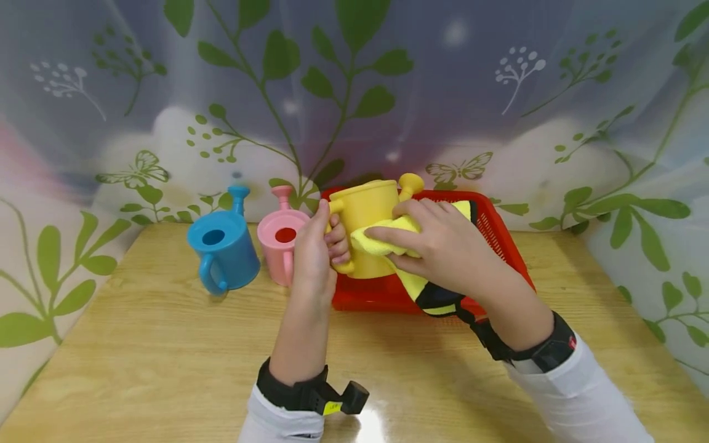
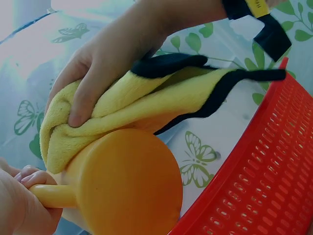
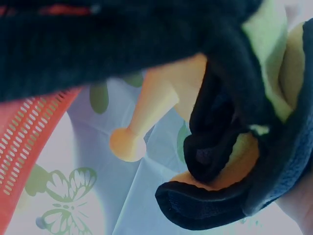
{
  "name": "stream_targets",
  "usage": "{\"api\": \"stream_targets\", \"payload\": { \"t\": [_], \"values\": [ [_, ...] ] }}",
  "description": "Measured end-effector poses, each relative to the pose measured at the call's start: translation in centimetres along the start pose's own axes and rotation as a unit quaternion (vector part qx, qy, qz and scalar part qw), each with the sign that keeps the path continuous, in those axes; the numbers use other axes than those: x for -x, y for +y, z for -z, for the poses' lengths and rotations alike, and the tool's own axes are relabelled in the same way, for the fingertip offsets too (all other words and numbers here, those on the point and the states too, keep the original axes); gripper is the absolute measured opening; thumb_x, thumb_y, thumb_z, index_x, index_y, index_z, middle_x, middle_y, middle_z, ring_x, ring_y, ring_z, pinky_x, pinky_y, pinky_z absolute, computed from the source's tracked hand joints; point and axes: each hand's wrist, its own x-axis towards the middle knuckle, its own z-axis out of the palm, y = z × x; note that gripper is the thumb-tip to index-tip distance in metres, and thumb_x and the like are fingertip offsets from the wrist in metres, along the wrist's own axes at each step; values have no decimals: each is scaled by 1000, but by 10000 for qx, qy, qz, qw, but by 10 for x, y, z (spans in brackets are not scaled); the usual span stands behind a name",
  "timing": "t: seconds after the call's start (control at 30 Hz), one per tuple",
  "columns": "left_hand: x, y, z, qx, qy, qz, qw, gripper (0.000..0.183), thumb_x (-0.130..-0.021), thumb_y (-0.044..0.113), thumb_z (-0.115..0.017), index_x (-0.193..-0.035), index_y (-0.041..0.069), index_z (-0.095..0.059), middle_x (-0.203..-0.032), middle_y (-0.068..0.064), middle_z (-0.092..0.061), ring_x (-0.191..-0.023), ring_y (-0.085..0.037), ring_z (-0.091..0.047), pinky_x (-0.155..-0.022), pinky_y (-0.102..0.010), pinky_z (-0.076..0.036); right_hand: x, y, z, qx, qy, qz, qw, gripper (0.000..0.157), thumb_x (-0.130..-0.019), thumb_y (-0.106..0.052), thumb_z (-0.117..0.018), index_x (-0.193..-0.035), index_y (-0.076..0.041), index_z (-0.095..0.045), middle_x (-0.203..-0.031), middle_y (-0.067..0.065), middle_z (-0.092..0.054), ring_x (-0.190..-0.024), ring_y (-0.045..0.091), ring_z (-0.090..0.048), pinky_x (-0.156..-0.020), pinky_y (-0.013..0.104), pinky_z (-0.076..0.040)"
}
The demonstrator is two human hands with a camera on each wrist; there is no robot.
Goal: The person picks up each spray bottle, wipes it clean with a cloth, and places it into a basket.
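Firmly, as it seems, the handle (image 1: 337,206) of the yellow watering can (image 1: 354,212) is grasped by the curled fingers of the left hand (image 1: 317,249), with the thumb laid up along it. By the right hand (image 1: 443,243) a yellow cloth (image 1: 370,241) with black edging is gripped; in the left wrist view the thumb is seen pressed into a fold of it. The cloth is bunched under these fingers, probably so that a thick, soft pad is given against the can, while its loose end is left to hang on the outer side.

So the can is found between the two hands: its handle lies inside the left fingers, and its side wall lies just beneath the right ones, with the cloth between. The handle is perhaps chosen for the grip because the round wall is thus left free for the cloth. The spout (image 1: 411,184) is pointed away from the left hand, and by no fingers is it seen to be held.

Farther out, the red basket (image 1: 371,301) is placed behind and below the can; whether they touch cannot be told surely. To the left, a pink watering can (image 1: 270,246) and a blue watering can (image 1: 238,255) are stood upright on the wooden table (image 1: 166,357), perhaps set aside to give room.
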Motion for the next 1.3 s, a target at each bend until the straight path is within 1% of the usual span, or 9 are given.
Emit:
{"api": "stream_targets", "payload": {
  "t": [0.1,0.2,0.33,0.5,0.67,0.83,1.07,1.17,1.3],
  "values": [
    [0,-1,0,10,-16,-28,10000,32,-96,34,-42,-72,13,-40,-52,5,-26,-44,-9,-20,-42,-18,-18,-5,9,0,-121,209,-66,9997,40,-76,-19,-72,-114,-23,-61,-98,16,-55,-76,27,-50,-59,37,-44],
    [1,-3,-1,-22,-26,-37,10000,31,-96,33,-43,-72,13,-40,-52,5,-26,-44,-9,-19,-42,-18,-17,-9,18,1,-276,356,-127,9989,40,-76,-16,-71,-114,-22,-60,-99,16,-54,-76,29,-50,-61,40,-43],
    [2,-4,-4,-46,6,4,10000,31,-95,33,-44,-72,12,-40,-53,5,-25,-44,-8,-18,-42,-18,-17,-13,26,4,-236,454,-255,9984,41,-77,-15,-70,-116,-22,-58,-97,15,-54,-74,29,-49,-60,41,-42],
    [3,-5,-4,-77,69,4,9999,31,-95,32,-45,-72,12,-39,-54,4,-25,-45,-9,-18,-42,-18,-17,-19,31,3,-180,631,-483,9967,41,-79,-18,-69,-118,-23,-57,-95,14,-55,-73,28,-49,-56,40,-40],
    [2,-3,-3,-132,152,6,9998,32,-95,34,-45,-72,12,-40,-55,4,-26,-45,-11,-19,-42,-18,-18,-22,31,-2,-294,813,-644,9942,39,-80,-18,-68,-118,-23,-57,-94,15,-54,-77,28,-49,-60,41,-41],
    [0,-2,-2,-185,340,31,9992,32,-94,35,-46,-72,12,-39,-55,4,-26,-45,-11,-19,-42,-18,-18,-19,29,-5,-512,796,-509,9942,40,-79,-17,-69,-116,-22,-58,-93,15,-54,-74,28,-48,-62,42,-41],
    [-1,-3,0,-288,396,54,9988,35,-93,37,-48,-71,13,-38,-55,3,-25,-46,-11,-19,-42,-19,-17,-8,27,-7,-543,546,-231,9968,41,-78,-17,-70,-116,-21,-58,-99,16,-54,-74,28,-49,-61,39,-41],
    [-2,-2,0,-353,418,80,9985,35,-93,38,-49,-70,13,-38,-55,3,-26,-45,-11,-20,-42,-19,-18,-4,26,-6,-532,577,-102,9969,41,-77,-17,-71,-116,-22,-59,-100,16,-54,-73,28,-49,-61,39,-42],
    [-3,0,0,-393,545,113,9977,34,-93,39,-48,-72,14,-40,-54,3,-27,-44,-11,-20,-41,-19,-19,0,24,-5,-591,557,73,9967,43,-75,-19,-73,-116,-23,-60,-101,16,-55,-81,29,-52,-64,41,-44]
  ]
}}
